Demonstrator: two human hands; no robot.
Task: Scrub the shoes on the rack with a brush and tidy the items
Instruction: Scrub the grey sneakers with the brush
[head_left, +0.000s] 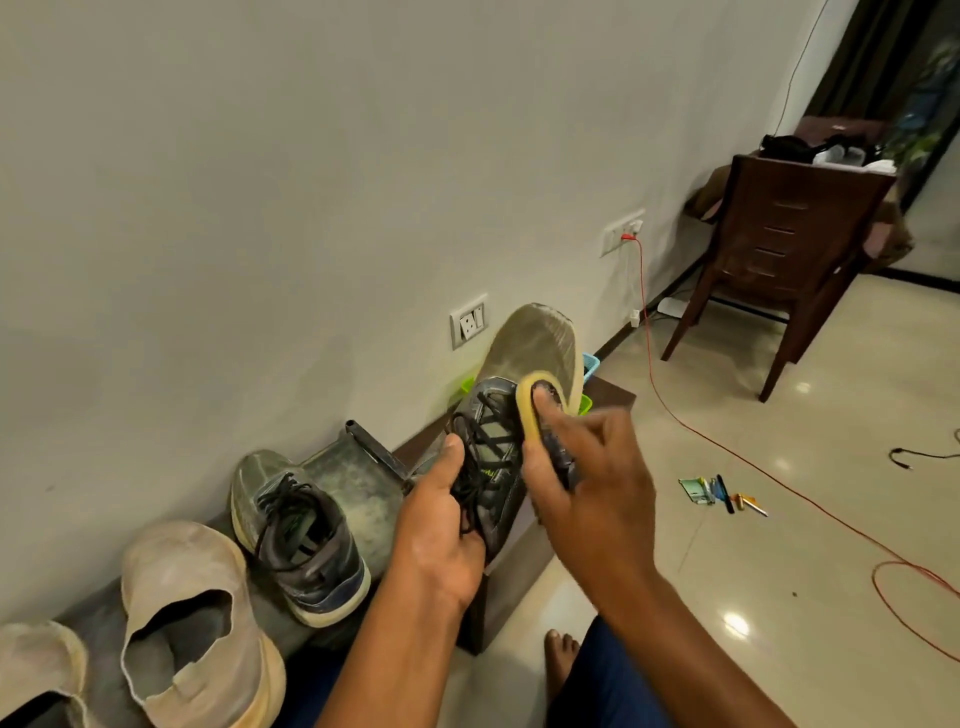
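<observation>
Both forearms reach up from the bottom edge, shoe and brush held between them.

Nearest, my left hand (441, 525) curls round the laced middle of the dusty sneaker (511, 410), thumb on the tongue, toe tipped up toward the wall. My right hand (587, 467) pinches the yellow-backed brush (535, 415) against the shoe's upper. I judge the sneaker light, with a soft knit toe and a stiffer sole — better held by midfoot or heel. Its mate (298, 540) sits on the rack (498, 597) beside two pale slip-ons (192, 618) — further off, a chair (779, 249).
</observation>
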